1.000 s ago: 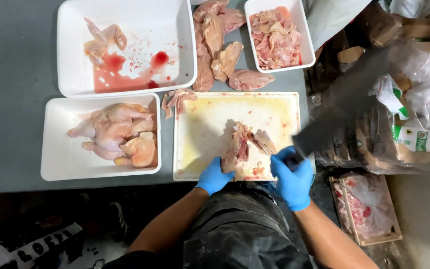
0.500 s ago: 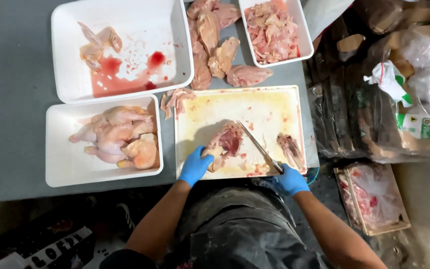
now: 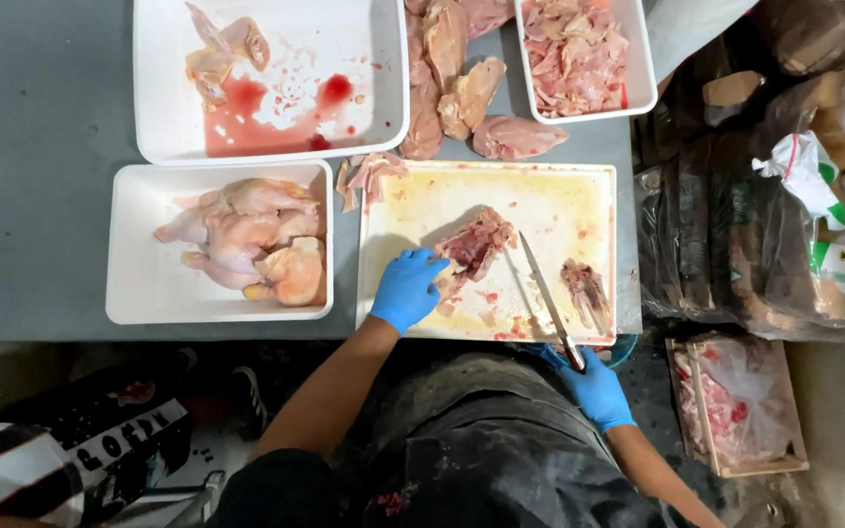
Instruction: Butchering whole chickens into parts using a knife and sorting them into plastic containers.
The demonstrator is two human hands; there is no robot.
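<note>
Since half a second ago, my left hand [image 3: 408, 289] slid right, pinning the slippery, soft chicken [image 3: 473, 246] mid-frame; my right hand [image 3: 594, 383] is clamped on the knife [image 3: 546, 296]. Grip near bone.

A meat-prep workplace: raw chicken fills white trays [image 3: 217, 303] around a stained cutting board [image 3: 559, 196] on a grey table [image 3: 31, 196].

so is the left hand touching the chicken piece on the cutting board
Touching. The head view shows the left hand's gloved fingertips pressed on the lower left edge of the chicken piece, with no gap.
</note>
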